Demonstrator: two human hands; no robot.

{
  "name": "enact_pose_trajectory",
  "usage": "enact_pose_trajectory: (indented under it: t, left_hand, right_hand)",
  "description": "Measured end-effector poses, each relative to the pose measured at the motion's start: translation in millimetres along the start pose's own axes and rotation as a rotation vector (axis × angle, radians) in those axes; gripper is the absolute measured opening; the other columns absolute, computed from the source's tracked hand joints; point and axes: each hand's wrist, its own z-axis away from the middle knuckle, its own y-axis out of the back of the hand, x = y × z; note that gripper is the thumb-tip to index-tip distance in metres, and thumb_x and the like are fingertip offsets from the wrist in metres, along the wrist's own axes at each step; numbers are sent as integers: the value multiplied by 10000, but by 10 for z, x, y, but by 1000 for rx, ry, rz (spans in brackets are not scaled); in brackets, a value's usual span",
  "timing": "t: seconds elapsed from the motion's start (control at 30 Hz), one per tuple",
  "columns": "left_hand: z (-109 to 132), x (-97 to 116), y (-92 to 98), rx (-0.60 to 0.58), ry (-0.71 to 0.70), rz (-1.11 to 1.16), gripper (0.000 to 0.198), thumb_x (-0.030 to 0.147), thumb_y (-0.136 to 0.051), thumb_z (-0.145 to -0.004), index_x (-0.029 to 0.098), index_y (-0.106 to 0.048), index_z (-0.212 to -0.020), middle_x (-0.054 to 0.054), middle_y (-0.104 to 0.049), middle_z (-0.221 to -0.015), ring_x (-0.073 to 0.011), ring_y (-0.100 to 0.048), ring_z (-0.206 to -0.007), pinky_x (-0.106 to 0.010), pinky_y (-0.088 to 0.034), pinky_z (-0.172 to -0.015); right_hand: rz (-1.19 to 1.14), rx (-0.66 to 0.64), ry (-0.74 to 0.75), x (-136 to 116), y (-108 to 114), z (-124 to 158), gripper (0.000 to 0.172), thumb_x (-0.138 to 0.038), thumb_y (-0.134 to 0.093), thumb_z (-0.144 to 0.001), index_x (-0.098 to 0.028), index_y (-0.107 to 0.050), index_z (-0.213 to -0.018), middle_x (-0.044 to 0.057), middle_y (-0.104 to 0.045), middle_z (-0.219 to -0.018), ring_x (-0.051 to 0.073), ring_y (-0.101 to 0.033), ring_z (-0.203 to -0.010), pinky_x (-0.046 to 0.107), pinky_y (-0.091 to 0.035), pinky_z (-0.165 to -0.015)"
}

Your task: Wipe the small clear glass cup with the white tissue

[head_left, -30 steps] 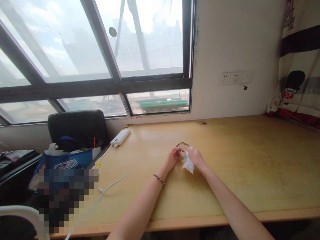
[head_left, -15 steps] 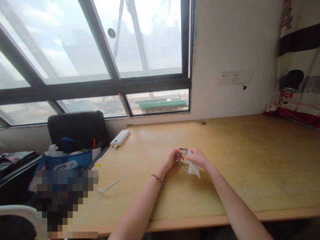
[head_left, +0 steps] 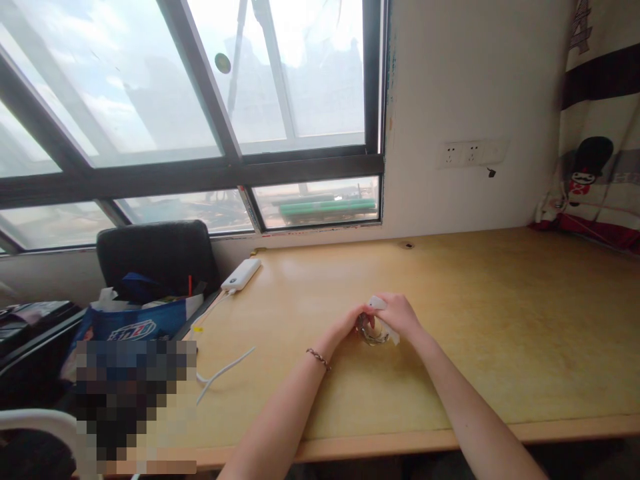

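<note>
A clear, round, glass-like object (head_left: 375, 335) is held just above the wooden table (head_left: 500, 320), its open rim facing me. My left hand (head_left: 347, 323) grips it at its left side, fingers curled round the edge. My right hand (head_left: 400, 315) is closed on a white tissue (head_left: 378, 303) and presses it against the object's upper right rim. Part of the tissue hangs below the right palm. The fingertips of both hands meet near the rim. A braided bracelet circles my left wrist.
A white power bank (head_left: 241, 275) with a white cable (head_left: 225, 370) lies at the table's left. Beyond that edge are a black chair (head_left: 157, 253) and a blue bag (head_left: 133, 330). Behind the table are a window, wall sockets (head_left: 470, 153) and a patterned curtain (head_left: 600, 133).
The clear object has tilted and shifted slightly right and down. My right hand has turned over its rim, and less of the tissue hangs free. My left hand has moved a little right.
</note>
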Motion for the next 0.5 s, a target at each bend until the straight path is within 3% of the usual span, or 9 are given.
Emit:
enact_pose_trajectory:
  t: [0.23, 0.4, 0.5]
  left_hand:
    - [62, 105, -49, 121, -155, -76, 297, 403, -547, -650, 113, -610, -677, 27, -428, -465, -63, -352, -408, -193, -242, -399]
    - [36, 105, -84, 144, -239, -25, 357, 418, -585, -649, 100, -602, -810, 17, -473, -546, -65, -390, -478, -183, -288, -446]
    - [-25, 100, -68, 180, -274, 39, 415, 464, -568, -655, 109, -592, -869, 5, -503, -581, -70, -413, -494, -187, -315, -466]
  right_hand:
    - [13, 16, -224, 253, -175, -114, 306, -434, -479, -708, -187, -641, -631, 55, -614, -592, 162, -526, -585, 234, -308, -531]
    - [-186, 28, -371, 313, -297, -159, 357, -423, -426, -729, -148, -616, -602, 48, -594, -553, 155, -531, -544, 230, -343, -503]
    - [-304, 130, -401, 333, -320, -180, 361, -435, -435, -710, -135, -612, -616, 57, -602, -571, 167, -547, -569, 236, -368, -504]
